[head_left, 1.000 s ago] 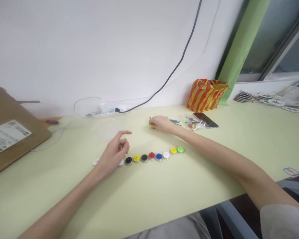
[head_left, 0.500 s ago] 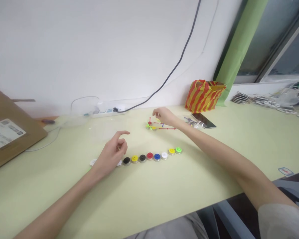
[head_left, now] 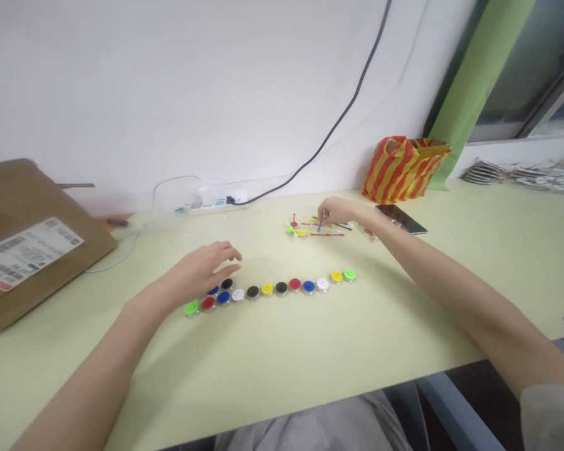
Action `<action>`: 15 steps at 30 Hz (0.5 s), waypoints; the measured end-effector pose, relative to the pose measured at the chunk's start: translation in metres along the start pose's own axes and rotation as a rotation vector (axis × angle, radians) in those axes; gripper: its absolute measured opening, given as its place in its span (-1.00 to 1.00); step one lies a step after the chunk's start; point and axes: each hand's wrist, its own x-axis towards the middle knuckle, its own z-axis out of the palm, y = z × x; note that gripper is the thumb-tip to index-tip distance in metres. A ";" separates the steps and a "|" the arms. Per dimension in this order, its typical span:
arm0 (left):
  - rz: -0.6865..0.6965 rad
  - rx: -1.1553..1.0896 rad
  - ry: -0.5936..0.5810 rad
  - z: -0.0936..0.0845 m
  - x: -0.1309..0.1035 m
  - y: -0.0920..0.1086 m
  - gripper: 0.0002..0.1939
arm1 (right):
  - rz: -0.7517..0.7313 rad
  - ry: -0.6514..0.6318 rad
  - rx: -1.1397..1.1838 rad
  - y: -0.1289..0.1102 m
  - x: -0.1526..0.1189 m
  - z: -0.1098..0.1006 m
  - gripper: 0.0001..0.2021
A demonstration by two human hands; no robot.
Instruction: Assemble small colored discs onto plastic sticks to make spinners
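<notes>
My left hand (head_left: 209, 266) hovers with fingers apart over the left end of a row of small round discs with clear bases. Beneath it are a black disc (head_left: 227, 284) and a partly hidden blue disc (head_left: 212, 290). A lime disc (head_left: 192, 307) starts the row, which runs through a white disc (head_left: 238, 295) and a red disc (head_left: 295, 284) to another lime one at the right. Farther back, my right hand (head_left: 336, 210) pinches a thin blue stick (head_left: 320, 223). Below that lies a red arrow-shaped strip (head_left: 328, 235), beside a small cluster with a yellow disc (head_left: 302, 234).
A phone (head_left: 401, 218) and a red-and-yellow striped bag (head_left: 402, 169) are behind my right forearm. A cardboard box (head_left: 32, 250) lies at the left. Against the wall sits a power strip (head_left: 216, 203) with a black cable (head_left: 319, 147).
My right hand has come down and now pinches the blue stick. My left hand has shifted left, uncovering several discs at the row's left end. The view has moved slightly.
</notes>
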 end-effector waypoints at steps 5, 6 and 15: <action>-0.282 -0.086 -0.172 -0.011 -0.009 -0.028 -0.58 | 0.025 -0.023 0.031 0.008 -0.003 -0.003 -0.73; -0.286 -0.103 -0.188 -0.011 -0.010 -0.028 -0.57 | 0.024 -0.021 0.036 0.008 -0.003 -0.004 -0.73; -0.222 -0.201 -0.169 0.000 -0.005 -0.014 -0.72 | 0.042 -0.172 0.009 0.009 -0.006 -0.008 -0.82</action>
